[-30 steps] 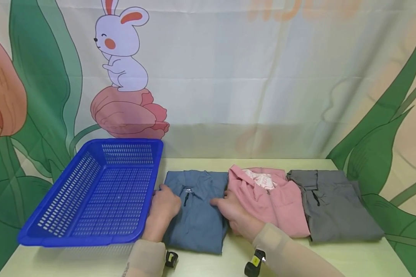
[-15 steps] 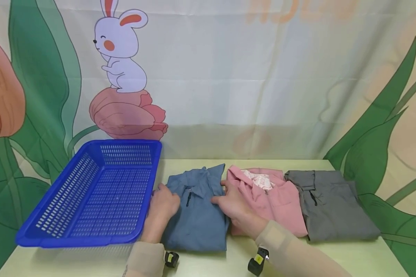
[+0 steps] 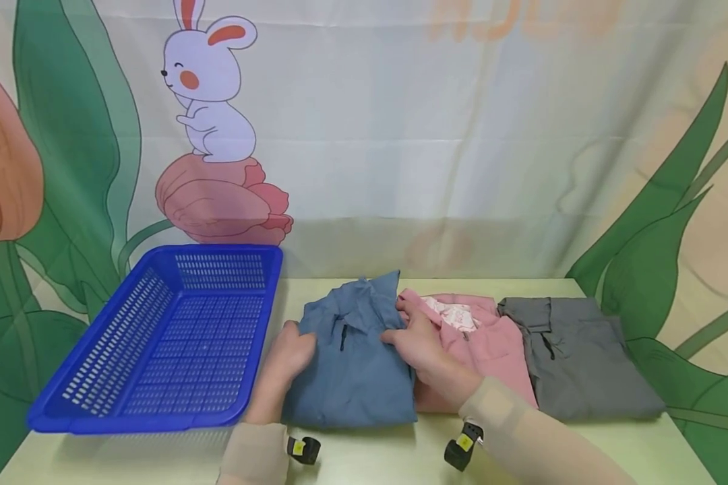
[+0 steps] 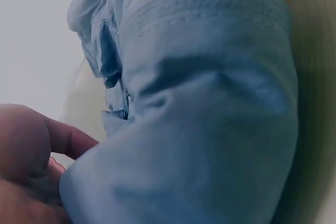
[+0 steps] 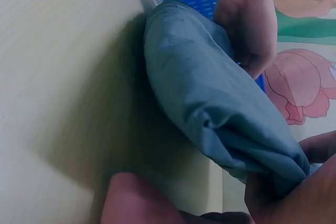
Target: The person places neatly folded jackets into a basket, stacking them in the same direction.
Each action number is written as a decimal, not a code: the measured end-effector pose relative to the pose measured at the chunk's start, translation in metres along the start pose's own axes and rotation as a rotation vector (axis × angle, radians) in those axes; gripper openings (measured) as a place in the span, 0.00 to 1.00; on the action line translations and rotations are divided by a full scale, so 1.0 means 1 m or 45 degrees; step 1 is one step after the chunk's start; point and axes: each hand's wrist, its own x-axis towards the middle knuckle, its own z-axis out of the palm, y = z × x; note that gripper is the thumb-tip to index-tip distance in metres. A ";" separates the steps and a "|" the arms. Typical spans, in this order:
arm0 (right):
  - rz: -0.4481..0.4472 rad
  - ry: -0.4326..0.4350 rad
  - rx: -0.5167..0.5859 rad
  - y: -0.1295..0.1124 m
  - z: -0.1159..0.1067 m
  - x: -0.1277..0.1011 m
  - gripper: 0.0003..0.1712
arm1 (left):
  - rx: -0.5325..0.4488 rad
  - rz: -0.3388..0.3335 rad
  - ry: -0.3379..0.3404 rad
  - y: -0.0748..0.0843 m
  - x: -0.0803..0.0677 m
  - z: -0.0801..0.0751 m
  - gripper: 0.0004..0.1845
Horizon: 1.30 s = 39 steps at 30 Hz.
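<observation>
A folded blue jacket with a collar and a short black zip pull is held between both hands, its collar end tilted up. My left hand grips its left side, thumb on top and fingers hidden beneath. On the other side my right hand pinches the right edge, thumb over the cloth. In the left wrist view the jacket shows as a thick folded bundle. The right wrist view shows the jacket's lower folds raised, with a shadow on the table below.
A blue perforated plastic basket stands at the left, near the left hand. To the right lie a folded pink jacket, partly behind the right hand, and a folded grey garment. A printed curtain hangs behind the table.
Both hands have closed in on the blue jacket and lifted it, its collar end rising and the whole bundle shifting slightly right. The basket and other clothes stay put.
</observation>
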 end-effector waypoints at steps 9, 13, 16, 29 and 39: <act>-0.059 -0.003 0.110 -0.001 -0.011 0.001 0.40 | -0.430 -0.070 -0.136 0.008 -0.002 -0.001 0.31; -0.045 -0.026 0.122 -0.004 -0.019 0.001 0.42 | -0.566 -0.099 -0.199 0.008 -0.001 -0.001 0.32; -0.031 -0.034 0.120 -0.003 -0.025 0.002 0.40 | -0.616 -0.113 -0.248 0.015 -0.003 -0.003 0.34; 0.023 -0.082 0.163 -0.011 -0.043 0.005 0.37 | -0.705 -0.069 -0.383 0.032 -0.016 -0.028 0.37; 0.067 -0.147 0.189 -0.023 -0.052 0.006 0.38 | -0.762 -0.055 -0.384 0.037 -0.018 -0.047 0.37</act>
